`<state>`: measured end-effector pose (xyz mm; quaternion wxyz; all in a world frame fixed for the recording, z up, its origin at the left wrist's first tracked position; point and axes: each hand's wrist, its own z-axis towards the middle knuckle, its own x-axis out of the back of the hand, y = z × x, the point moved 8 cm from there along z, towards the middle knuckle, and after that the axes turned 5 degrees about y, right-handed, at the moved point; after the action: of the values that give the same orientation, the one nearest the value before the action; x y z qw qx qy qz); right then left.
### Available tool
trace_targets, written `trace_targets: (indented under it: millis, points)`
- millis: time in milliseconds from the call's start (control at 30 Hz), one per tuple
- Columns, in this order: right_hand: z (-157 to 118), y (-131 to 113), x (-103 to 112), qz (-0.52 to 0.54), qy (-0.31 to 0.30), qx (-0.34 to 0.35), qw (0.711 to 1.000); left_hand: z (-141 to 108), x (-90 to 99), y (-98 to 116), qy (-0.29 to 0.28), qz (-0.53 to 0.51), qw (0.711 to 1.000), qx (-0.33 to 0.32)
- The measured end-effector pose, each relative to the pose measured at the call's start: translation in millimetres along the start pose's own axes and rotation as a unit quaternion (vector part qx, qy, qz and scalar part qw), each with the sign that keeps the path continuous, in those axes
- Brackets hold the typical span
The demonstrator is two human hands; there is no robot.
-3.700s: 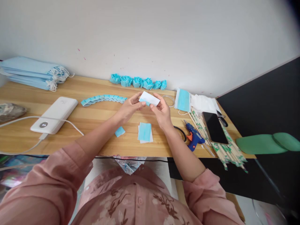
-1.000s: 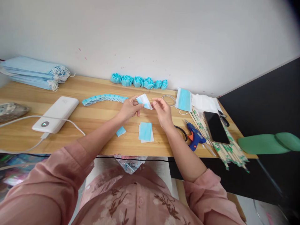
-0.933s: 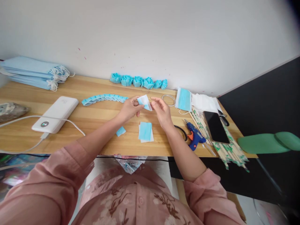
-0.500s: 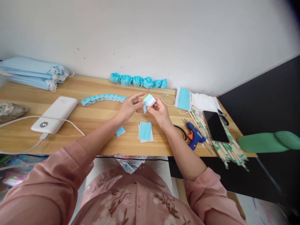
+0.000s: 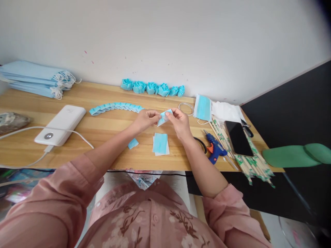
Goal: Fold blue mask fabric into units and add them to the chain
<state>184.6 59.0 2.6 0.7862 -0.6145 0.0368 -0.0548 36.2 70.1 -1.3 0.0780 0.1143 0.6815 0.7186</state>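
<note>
Between my hands, above the middle of the table, is a small folded piece of light blue mask fabric [image 5: 163, 118]. My left hand [image 5: 148, 119] pinches its left corner with thumb and fingers. On the other side my right hand [image 5: 179, 123] grips it, thumb pressed on its front. Below them on the wood lie cut blue and white fabric pieces [image 5: 160, 144], stacked. A smaller blue scrap [image 5: 133, 143] rests near my left forearm. A curved row of folded blue pieces [image 5: 113, 107] reaches to my left hand.
Blue fabric flowers [image 5: 151, 88] line the wall. Left are stacked masks [image 5: 31, 77] and a cabled power bank [image 5: 62, 124]. Right are a single mask [image 5: 202, 107], a blue glue gun [image 5: 216, 148], a phone [image 5: 238, 138], wrapped sticks [image 5: 254, 168] and a green bottle [image 5: 287, 156].
The fabric piece has been folded over, so its white side no longer faces up. My left fingers have curled in, and my right thumb has moved up onto the piece.
</note>
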Motion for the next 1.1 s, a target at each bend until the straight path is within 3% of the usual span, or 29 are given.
trace_targets:
  millis: [367, 667, 1100]
  points:
    - [1, 0, -1, -0.019, 0.004, 0.027, 0.999, -1, 5.4, 6, 0.026, 0.026, 0.999, -0.02]
    - [-3, -10, -6, -0.096, -0.033, 0.112, 0.989, 0, 9.6, -1, 0.049, -0.038, 0.998, 0.012]
    - [-4, -10, -7, -0.113, -0.034, 0.104, 0.988, 0, 8.0, -1, 0.036, -0.057, 0.998, 0.014]
